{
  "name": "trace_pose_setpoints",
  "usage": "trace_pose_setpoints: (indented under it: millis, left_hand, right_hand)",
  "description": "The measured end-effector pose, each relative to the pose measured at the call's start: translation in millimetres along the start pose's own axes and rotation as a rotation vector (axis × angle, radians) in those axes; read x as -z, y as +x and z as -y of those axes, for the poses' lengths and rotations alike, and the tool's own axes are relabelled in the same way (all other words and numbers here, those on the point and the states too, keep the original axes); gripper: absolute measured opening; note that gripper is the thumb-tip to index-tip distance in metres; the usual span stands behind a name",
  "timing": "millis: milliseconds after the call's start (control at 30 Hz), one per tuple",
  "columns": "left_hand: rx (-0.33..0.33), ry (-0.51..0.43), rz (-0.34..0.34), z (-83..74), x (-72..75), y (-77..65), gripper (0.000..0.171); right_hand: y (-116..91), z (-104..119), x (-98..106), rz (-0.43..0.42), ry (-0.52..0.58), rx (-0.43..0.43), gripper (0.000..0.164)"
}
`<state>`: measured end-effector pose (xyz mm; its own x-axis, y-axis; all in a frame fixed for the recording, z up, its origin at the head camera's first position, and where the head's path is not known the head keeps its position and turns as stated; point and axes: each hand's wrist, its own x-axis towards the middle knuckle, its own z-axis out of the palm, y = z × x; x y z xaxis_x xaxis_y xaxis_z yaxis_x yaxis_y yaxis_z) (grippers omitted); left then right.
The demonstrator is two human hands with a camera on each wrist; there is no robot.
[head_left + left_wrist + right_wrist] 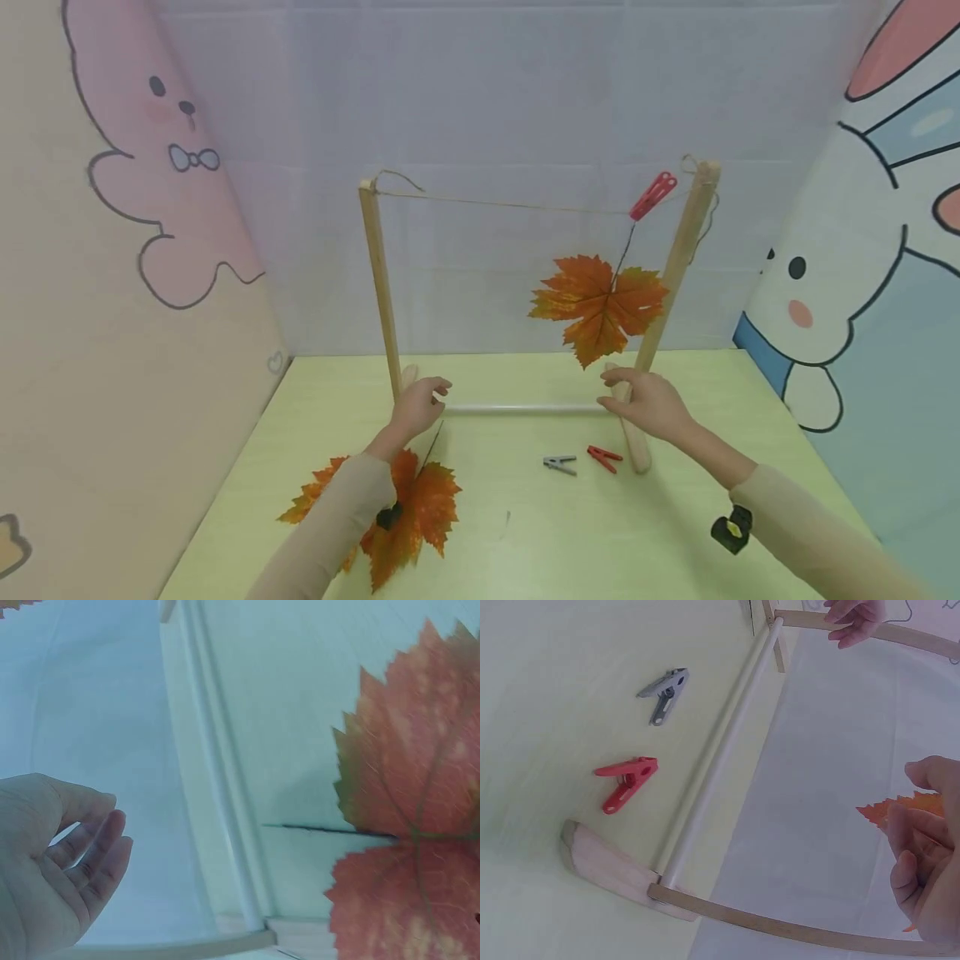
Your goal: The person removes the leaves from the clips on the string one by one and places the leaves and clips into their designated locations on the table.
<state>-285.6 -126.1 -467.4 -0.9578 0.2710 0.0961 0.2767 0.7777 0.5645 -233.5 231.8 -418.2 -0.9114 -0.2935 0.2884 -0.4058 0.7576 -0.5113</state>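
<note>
My left hand (417, 407) hovers near the left post of a wooden frame (383, 292), its fingers loosely bent around nothing. On the opposite side my right hand (654, 405) is held before the right post, thumb and fingers apart with nothing between them. Above the right hand, an orange maple leaf (600, 304) hangs by its stem from a red clothespin (652, 197) clipped on the string (510, 204). Orange leaves (420, 508) lie on the table under my left forearm, partly hidden by the sleeve. A stem (322, 829) points toward the frame's white crossbar (217, 780).
A grey clothespin (558, 464) and a second red clothespin (603, 457) lie on the table (517, 533) in front of the crossbar. The frame's right wooden foot (636, 442) is beside them. A pale cloth backdrop (480, 100) stands behind the frame, with cartoon-printed panels on both sides.
</note>
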Motion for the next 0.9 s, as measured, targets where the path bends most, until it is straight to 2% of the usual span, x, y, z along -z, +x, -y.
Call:
trace_pose_setpoints:
  millis: [200,400,633,900]
  left_hand:
    - [-0.06,-0.018,-0.018,-24.4,3.2,10.1,0.032]
    - [-0.092,0.014,-0.017,-47.0,12.8,23.1,0.035]
    - [-0.162,0.045,-0.067,-72.7,37.5,39.0,0.035]
    - [-0.21,0.028,-0.089,-106.6,66.3,43.3,0.035]
  right_hand:
    - [9,11,17,-0.047,-0.03,0.068,0.027]
    - [20,24,37,-0.088,-0.071,0.121,0.025]
    - [29,37,58,-0.132,-0.1,0.212,0.026]
    - [37,43,85,-0.202,-0.151,0.296,0.027]
